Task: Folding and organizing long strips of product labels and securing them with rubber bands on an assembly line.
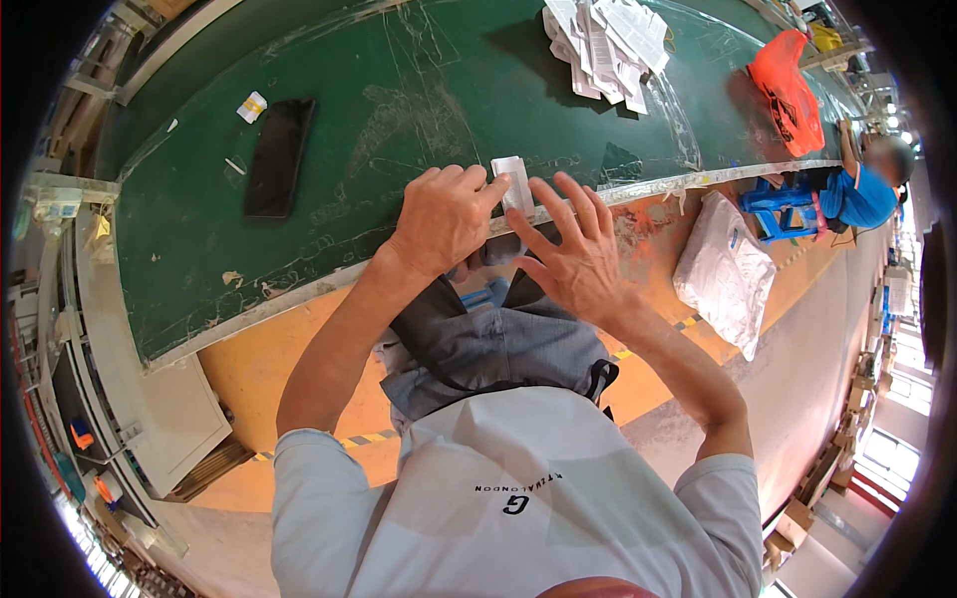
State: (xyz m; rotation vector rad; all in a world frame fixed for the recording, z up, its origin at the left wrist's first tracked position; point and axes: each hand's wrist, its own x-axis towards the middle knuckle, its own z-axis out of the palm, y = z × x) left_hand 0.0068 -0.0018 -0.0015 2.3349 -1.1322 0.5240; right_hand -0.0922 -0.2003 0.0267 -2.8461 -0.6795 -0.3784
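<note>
At the near edge of the green table lies a small folded white paper, narrow and upright in the view. My left hand is closed beside it, fingers curled under, with the thumb side pressed to the paper's left edge. To the right, my right hand has its fingers spread apart, and one fingertip comes close to the paper's lower end; whether it touches I cannot tell. Farther back on the table is a loose pile of printed white paper slips.
A black phone and a small white-and-yellow packet rest on the green tabletop at left. A red plastic bag sits at the far right. Below the table edge stands a white sack; beyond it is a person in blue.
</note>
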